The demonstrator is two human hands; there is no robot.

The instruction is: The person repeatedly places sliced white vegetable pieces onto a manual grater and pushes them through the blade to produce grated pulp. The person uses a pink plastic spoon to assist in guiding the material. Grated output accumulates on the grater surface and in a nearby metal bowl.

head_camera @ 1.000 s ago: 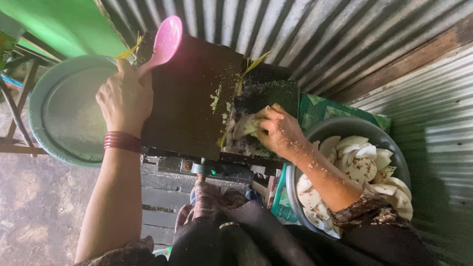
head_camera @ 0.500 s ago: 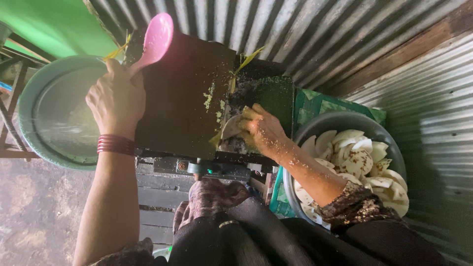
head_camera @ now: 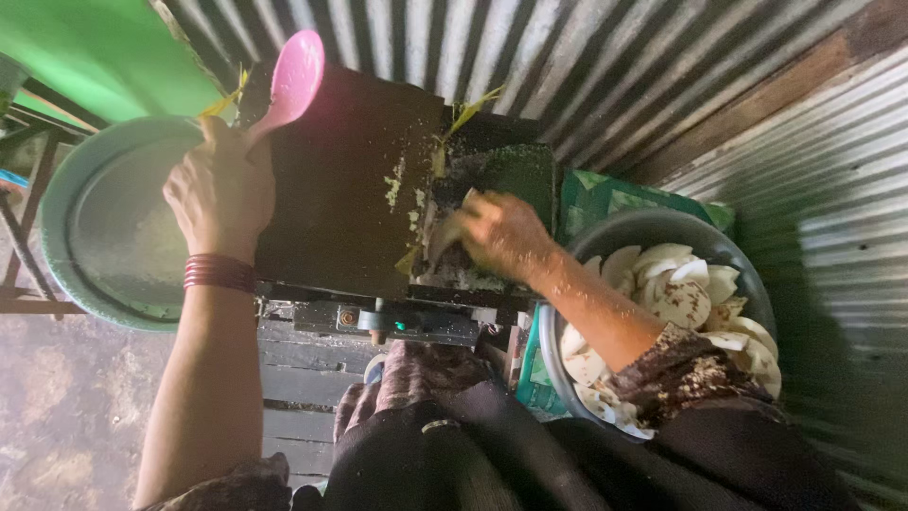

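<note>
Over the dark machine's (head_camera: 350, 189) right-hand opening, the right hand (head_camera: 501, 232) presses a pale coconut piece (head_camera: 445, 237), fingers curled round it, its length pointing left. At the left edge, the left hand (head_camera: 219, 194) grips a pink scoop (head_camera: 288, 80).

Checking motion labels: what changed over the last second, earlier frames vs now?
Little visibly changed. The right hand has stayed pressing a pale piece into the dark grating machine, shifting only slightly. The left hand still grips the pink plastic scoop over the round green basin. The grey metal bowl of white pieces stayed put.
</note>
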